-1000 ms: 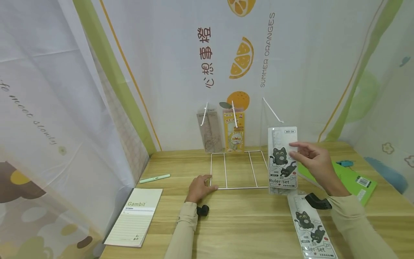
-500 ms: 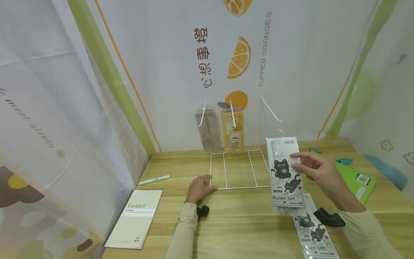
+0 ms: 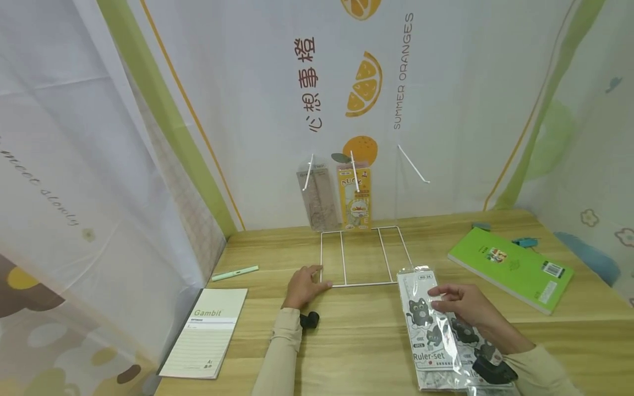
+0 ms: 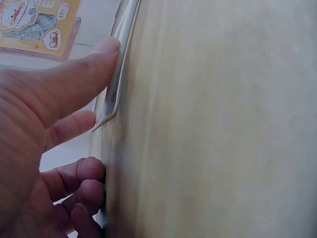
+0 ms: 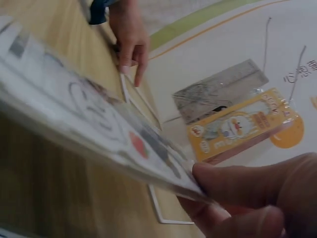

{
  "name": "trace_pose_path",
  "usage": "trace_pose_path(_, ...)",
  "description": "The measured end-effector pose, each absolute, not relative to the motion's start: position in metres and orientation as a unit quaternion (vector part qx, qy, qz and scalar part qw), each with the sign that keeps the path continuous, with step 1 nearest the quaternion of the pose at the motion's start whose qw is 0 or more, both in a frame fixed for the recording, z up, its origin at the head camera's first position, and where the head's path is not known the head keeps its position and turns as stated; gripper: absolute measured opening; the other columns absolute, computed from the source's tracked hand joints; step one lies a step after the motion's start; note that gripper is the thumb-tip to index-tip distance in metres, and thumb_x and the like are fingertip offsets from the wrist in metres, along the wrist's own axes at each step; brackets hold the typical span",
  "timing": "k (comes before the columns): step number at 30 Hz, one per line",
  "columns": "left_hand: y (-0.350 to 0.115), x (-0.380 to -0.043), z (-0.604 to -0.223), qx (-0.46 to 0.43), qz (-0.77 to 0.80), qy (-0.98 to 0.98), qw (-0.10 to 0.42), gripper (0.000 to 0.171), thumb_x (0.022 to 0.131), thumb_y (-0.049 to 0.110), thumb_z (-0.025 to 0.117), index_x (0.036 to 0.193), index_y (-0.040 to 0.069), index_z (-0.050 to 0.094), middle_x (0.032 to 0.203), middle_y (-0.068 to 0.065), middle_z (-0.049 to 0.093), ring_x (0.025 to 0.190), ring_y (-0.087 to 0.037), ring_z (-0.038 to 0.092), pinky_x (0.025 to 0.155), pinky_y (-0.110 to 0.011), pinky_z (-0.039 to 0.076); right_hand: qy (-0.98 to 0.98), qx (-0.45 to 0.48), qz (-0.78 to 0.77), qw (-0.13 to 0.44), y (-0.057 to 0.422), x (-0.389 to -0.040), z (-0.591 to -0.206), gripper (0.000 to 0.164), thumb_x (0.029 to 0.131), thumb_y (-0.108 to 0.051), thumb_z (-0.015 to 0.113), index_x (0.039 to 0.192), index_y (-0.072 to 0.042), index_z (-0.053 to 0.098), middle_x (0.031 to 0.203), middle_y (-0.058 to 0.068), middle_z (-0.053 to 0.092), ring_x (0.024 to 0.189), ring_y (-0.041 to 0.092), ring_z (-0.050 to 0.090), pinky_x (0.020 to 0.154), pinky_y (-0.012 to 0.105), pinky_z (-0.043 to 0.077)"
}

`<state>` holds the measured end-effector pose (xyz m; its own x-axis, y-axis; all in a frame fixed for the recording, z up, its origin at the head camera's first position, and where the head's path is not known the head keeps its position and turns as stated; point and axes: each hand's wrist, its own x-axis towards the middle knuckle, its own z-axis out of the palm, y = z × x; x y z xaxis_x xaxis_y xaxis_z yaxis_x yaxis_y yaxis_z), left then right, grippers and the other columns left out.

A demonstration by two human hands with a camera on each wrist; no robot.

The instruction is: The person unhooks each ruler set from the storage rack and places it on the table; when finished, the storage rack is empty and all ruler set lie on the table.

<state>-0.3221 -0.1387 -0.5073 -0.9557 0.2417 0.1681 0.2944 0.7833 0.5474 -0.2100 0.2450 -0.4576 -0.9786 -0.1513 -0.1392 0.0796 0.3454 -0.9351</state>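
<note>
My right hand (image 3: 470, 309) pinches the right edge of a clear-wrapped Ruler-set pack (image 3: 421, 333) printed with black cats. In the right wrist view, thumb and fingers meet at the pack's edge. A second cat-print pack (image 3: 464, 330) lies on the table, partly hidden by the held one. My left hand (image 3: 302, 287) grips the front left corner of a white wire rack base (image 3: 364, 284); the left wrist view has the thumb on the front wire (image 4: 121, 59) and a fingertip at the corner. A grey pack (image 3: 319, 201) and a yellow Duck pack (image 3: 355, 206) hang from white hooks.
The right hook (image 3: 413, 164) carries nothing. A green book (image 3: 512, 269) and a small blue item (image 3: 525, 242) lie at the right. On the left are a Gambit notebook (image 3: 205, 333) and a pale green pen (image 3: 235, 273). A printed curtain (image 3: 238, 110) backs the table (image 3: 346, 341).
My right hand has moved down and toward me with the held ruler set, away from the right hook, and the pack now lies over the second one in view. My left hand has stayed put.
</note>
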Motion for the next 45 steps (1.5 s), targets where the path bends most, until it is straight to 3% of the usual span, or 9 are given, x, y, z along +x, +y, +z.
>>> trace_pose_path(13, -0.139, -0.321, -0.506, -0.151, -0.301, -0.940, 0.053, 0.058, 0.083, 0.035, 0.082, 0.128, 0.001, 0.066, 0.117, -0.022, 0.069, 0.103, -0.040, 0.064, 0.085, -0.052, 0.052, 0.825, -0.016, -0.553, 0.114, 0.238, -0.211, -0.481, 0.038, 0.083, -0.004, 0.074, 0.114, 0.017, 0.063, 0.069, 0.000, 0.059, 0.046, 0.005, 0.036, 0.043, 0.019, 0.031)
trace_pose_path(19, -0.142, -0.323, -0.511, -0.173, -0.305, -0.933, 0.073, 0.061, 0.086, 0.046, 0.077, 0.126, 0.001, 0.067, 0.111, -0.023, 0.070, 0.097, -0.038, 0.064, 0.079, -0.048, 0.053, 0.857, -0.007, -0.506, 0.098, 0.236, -0.210, -0.483, 0.029, 0.081, -0.005, 0.075, 0.106, 0.009, 0.069, 0.068, 0.000, 0.056, 0.050, 0.008, 0.040, 0.045, 0.021, 0.035)
trace_pose_path(26, -0.139, -0.324, -0.510, -0.144, -0.302, -0.941, 0.051, 0.058, 0.084, 0.037, 0.082, 0.128, 0.002, 0.067, 0.109, -0.021, 0.070, 0.095, -0.035, 0.064, 0.079, -0.048, 0.052, 0.908, -0.007, -0.414, 0.067, 0.233, -0.209, -0.484, 0.022, 0.077, -0.010, 0.081, 0.098, -0.005, 0.075, 0.071, 0.001, 0.057, 0.065, 0.017, 0.052, 0.057, 0.026, 0.041)
trace_pose_path(37, -0.138, -0.323, -0.507, -0.141, -0.305, -0.941, 0.045, 0.058, 0.085, 0.038, 0.081, 0.129, 0.004, 0.067, 0.105, -0.018, 0.070, 0.091, -0.031, 0.063, 0.077, -0.045, 0.052, 0.928, -0.022, -0.365, 0.065, 0.232, -0.208, -0.485, 0.022, 0.078, -0.017, 0.083, 0.099, -0.011, 0.077, 0.072, 0.000, 0.059, 0.067, 0.018, 0.053, 0.062, 0.030, 0.040)
trace_pose_path(45, -0.139, -0.322, -0.506, -0.139, -0.311, -0.939, 0.041, 0.058, 0.085, 0.037, 0.081, 0.130, 0.003, 0.066, 0.119, -0.022, 0.068, 0.106, -0.039, 0.064, 0.087, -0.052, 0.052, 0.929, -0.014, -0.363, 0.071, 0.234, -0.210, -0.484, 0.024, 0.077, -0.020, 0.084, 0.099, -0.011, 0.079, 0.071, 0.002, 0.057, 0.066, 0.018, 0.052, 0.060, 0.030, 0.039)
